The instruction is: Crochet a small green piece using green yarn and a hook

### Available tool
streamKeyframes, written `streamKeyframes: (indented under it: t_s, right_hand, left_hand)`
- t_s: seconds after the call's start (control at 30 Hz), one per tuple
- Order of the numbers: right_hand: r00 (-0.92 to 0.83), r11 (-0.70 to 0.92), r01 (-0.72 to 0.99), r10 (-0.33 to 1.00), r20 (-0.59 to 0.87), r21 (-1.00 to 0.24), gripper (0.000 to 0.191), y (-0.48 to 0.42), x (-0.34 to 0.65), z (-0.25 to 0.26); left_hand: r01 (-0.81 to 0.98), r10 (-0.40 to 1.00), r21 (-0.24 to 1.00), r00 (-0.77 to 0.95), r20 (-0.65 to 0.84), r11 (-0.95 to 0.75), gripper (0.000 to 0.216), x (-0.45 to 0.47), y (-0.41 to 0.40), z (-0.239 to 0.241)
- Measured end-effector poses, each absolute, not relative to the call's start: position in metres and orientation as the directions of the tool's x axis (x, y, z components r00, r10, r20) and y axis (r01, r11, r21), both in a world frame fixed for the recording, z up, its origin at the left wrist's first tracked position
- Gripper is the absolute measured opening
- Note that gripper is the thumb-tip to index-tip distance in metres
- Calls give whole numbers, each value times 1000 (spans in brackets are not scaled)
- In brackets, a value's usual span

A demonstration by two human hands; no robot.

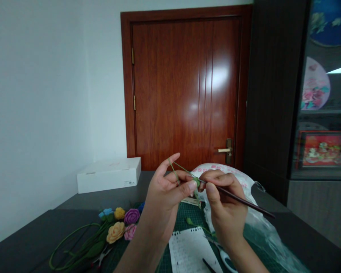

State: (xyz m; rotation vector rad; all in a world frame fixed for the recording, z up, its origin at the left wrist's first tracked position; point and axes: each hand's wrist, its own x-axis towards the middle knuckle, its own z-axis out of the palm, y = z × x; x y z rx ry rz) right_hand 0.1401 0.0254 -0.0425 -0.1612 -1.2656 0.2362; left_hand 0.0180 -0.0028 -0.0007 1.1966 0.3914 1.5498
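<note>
Nearest us, a notepad point(187, 250) lies on the near edge of the green mat point(187, 217), with a pen point(208, 264) and scissors point(226, 259) at the pad's right. Above the mat we hold both hands raised. Our left hand point(166, 193) pinches a small green piece point(197, 182) between thumb and middle finger, while the yarn point(186, 170) runs taut over the lifted index finger. Our right hand point(224, 204) is closed pencil-fashion round the hook point(250, 205), whose tip meets the piece; the handle slants away to the right of the mat. Left of the mat lie crocheted flowers point(121, 225) on green stems. Behind the mat a plastic bag point(244, 180) is heaped, and far left of the mat, at the wall, stands a white box point(109, 175). We judge the step in hand to be the working of a stitch, the hook tip being at or in the piece; whether a loop sits on it we cannot tell. The next move would call for steady tension from the index finger and a firm pinch, so that the hook can catch the strand cleanly.
</note>
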Motion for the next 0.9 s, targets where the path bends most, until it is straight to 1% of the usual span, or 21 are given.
streamKeyframes:
  t_s: [0.03,0.07,0.1,0.17,0.23,0.27,0.3,0.37,0.43,0.47,0.53,0.57,0.6,0.63,0.7,0.73,0.8,0.87,0.9]
  right_hand:
    - [270,970,-77,243,932,-231,10,26,142,-42]
    - [247,981,-34,193,949,-191,10,27,144,-42]
    - [210,991,41,115,971,-126,12,28,147,-42]
    - [92,969,246,-52,994,28,22,27,152,-44]
    - [-23,894,426,-141,990,138,30,26,154,-45]
    - [-42,860,487,-153,987,154,32,24,155,-46]
    - [-40,839,525,-148,988,147,31,23,154,-46]
    - [-6,836,539,-118,993,103,26,20,154,-45]
    - [55,857,514,-57,997,21,19,16,155,-43]
    - [89,868,495,-8,996,-37,15,14,156,-42]
    - [187,898,389,141,972,-205,12,11,157,-37]
    - [230,911,279,244,942,-304,14,10,158,-35]
    - [251,909,120,361,898,-399,17,10,158,-32]
    - [236,877,-62,478,846,-477,20,11,157,-29]
    - [122,722,-386,657,744,-574,25,13,155,-25]
    - [46,626,-491,713,700,-605,27,14,153,-24]
    - [-80,465,-600,774,628,-651,30,16,150,-24]
    - [-143,397,-628,787,601,-669,31,18,146,-25]
    - [-148,405,-625,778,611,-668,31,18,144,-26]
  left_hand:
    - [-547,866,758,112,488,-356,93,17,-2,0]
    - [-548,858,756,126,498,-358,98,15,-2,1]
    - [-544,850,756,139,508,-363,102,14,-2,2]
    - [-516,831,758,147,536,-398,105,13,-2,3]
    - [-450,805,756,125,580,-475,101,14,-3,3]
    - [-399,787,749,101,609,-529,99,14,-3,2]
    - [-338,767,740,76,638,-582,95,15,-4,2]
    - [-216,731,721,46,681,-658,90,14,-3,1]
    - [-146,720,718,54,692,-680,87,12,-1,0]
    - [-147,723,724,73,687,-674,87,10,0,0]
    - [-203,740,749,132,659,-630,89,7,2,0]
    - [-248,749,763,168,641,-597,89,5,3,1]
    - [-298,755,775,207,623,-558,90,3,3,1]
    - [-344,757,783,242,607,-518,90,2,3,2]
    - [-421,755,787,289,588,-452,88,0,2,3]
    - [-451,753,783,301,585,-428,87,0,2,3]
    - [-491,749,777,318,581,-394,84,-1,2,3]
    - [-504,744,773,326,583,-385,82,-1,3,3]
    - [-500,741,773,327,586,-390,82,-1,4,3]
